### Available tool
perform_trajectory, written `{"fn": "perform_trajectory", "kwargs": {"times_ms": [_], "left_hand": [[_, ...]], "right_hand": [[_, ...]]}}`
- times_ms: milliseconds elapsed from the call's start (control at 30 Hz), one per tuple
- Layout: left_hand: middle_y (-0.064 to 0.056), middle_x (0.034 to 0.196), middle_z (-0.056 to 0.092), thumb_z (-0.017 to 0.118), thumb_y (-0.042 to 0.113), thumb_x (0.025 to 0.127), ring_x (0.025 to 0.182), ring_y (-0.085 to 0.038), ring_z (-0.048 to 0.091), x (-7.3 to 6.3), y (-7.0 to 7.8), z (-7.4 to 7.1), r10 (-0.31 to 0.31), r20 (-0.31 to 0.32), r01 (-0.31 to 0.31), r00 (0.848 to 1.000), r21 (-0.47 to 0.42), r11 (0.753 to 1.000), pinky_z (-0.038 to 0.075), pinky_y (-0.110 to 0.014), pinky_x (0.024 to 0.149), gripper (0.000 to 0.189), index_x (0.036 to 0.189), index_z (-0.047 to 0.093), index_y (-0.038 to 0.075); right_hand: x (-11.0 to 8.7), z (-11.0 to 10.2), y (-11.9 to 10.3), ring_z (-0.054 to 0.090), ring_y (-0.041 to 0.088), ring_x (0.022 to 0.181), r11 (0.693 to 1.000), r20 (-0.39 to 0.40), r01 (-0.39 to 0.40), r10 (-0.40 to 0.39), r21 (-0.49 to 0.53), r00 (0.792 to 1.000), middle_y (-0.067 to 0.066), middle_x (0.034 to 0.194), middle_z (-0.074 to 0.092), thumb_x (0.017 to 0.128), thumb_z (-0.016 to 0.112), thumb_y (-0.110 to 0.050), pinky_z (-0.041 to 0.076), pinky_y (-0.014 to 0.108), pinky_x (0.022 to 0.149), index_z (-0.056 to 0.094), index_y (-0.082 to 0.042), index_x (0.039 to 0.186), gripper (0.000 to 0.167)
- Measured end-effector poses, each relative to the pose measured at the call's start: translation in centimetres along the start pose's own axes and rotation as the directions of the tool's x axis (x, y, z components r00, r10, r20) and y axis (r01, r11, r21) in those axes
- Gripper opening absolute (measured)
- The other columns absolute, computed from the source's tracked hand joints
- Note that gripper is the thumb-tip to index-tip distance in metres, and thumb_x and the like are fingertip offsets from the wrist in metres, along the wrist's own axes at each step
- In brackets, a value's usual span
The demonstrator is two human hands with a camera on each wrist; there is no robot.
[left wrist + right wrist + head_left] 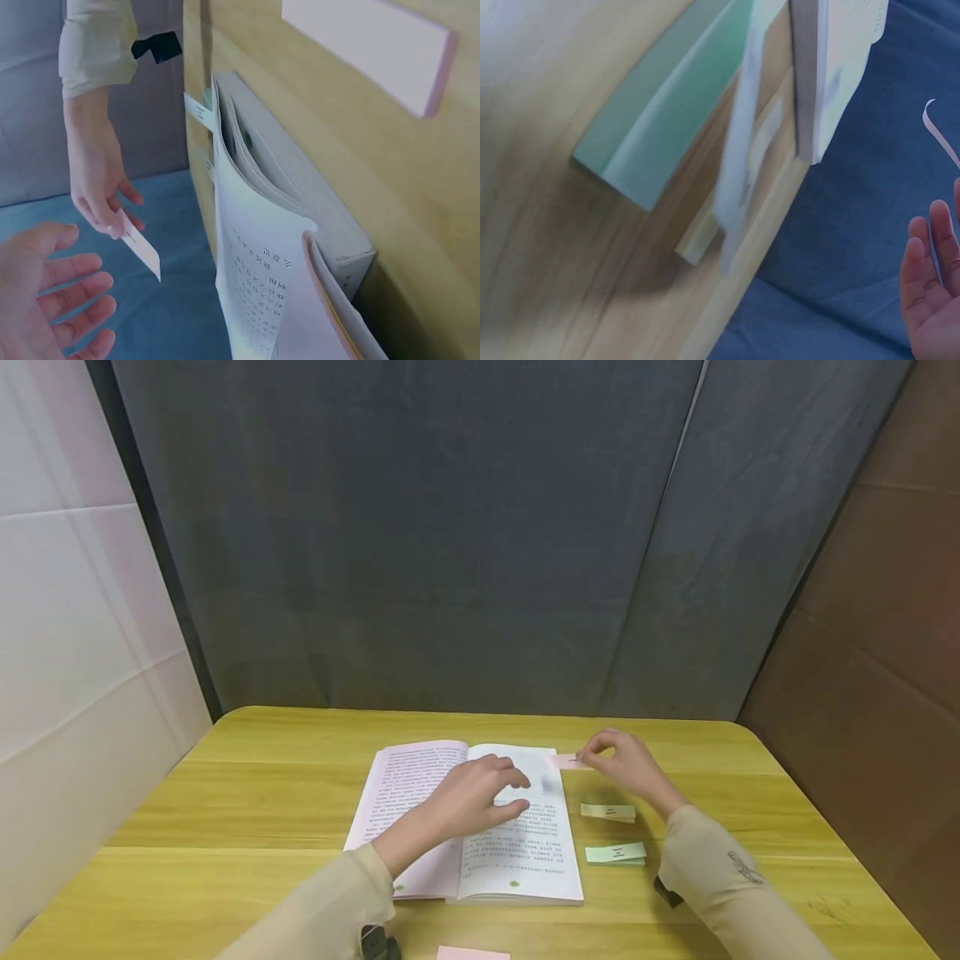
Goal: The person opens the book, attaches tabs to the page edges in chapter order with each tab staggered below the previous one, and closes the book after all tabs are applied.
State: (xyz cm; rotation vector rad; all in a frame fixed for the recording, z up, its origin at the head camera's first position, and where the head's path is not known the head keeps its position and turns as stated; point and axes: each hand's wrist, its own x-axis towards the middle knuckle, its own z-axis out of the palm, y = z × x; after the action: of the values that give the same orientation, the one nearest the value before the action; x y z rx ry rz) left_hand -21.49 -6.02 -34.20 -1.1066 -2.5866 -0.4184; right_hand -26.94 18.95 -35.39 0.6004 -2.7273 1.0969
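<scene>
A book (517, 852) lies open on the table, with printed text on both pages. Between thumb and finger my right hand (622, 764) pinches a pale pink sticky note strip (567, 762) beside the right page's upper edge. In the left wrist view the strip (142, 244) hangs out from the fingertips, apart from the page. My left hand (472, 797) is over the right page, fingers spread and loosely bent, holding nothing; its palm and fingers (71, 296) also show in the left wrist view. In the right wrist view my right hand (937, 285) is partly cut off.
Right of the book lie a yellow sticky note pad (609, 812) and a green one (617, 854), both with lifted top strips. A pink pad (472, 953) is near the table's front edge. A dark curtain (450, 543) stands behind the wooden table (247, 802).
</scene>
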Motion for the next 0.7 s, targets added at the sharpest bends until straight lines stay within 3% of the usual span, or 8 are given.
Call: {"fn": "perform_trajectory", "kwargs": {"times_ms": [367, 700], "left_hand": [[0.002, 0.090, 0.060, 0.058, 0.032, 0.082, 0.081, -0.013, 0.055, 2.7, -1.1, 2.4, -0.059, 0.075, 0.057, 0.995, 0.018, 0.998, 0.044, -0.026, 0.063, 0.027, 0.099, 0.066, 0.013], [0.002, 0.092, 0.058, 0.058, 0.032, 0.082, 0.084, -0.015, 0.055, 3.7, -1.6, 4.3, -0.107, 0.147, 0.102, 0.983, 0.041, 0.994, 0.044, -0.027, 0.069, 0.029, 0.103, 0.065, 0.013]], "right_hand": [[0.8, 0.7, 1.7, 0.051, 0.019, 0.086, 0.998, 0.052, -0.059, 0.057, 0.030, 0.997, -0.001, 0.085, 0.059, 0.081, 0.061, -0.018, 0.039, 0.039, 0.076, 0.064, -0.013, 0.072, 0.011], [1.5, 1.7, 3.0, 0.052, 0.017, 0.082, 0.994, 0.096, -0.109, 0.106, 0.031, 0.990, 0.000, 0.087, 0.062, 0.080, 0.062, -0.016, 0.039, 0.037, 0.076, 0.064, -0.011, 0.071, 0.011]]}}
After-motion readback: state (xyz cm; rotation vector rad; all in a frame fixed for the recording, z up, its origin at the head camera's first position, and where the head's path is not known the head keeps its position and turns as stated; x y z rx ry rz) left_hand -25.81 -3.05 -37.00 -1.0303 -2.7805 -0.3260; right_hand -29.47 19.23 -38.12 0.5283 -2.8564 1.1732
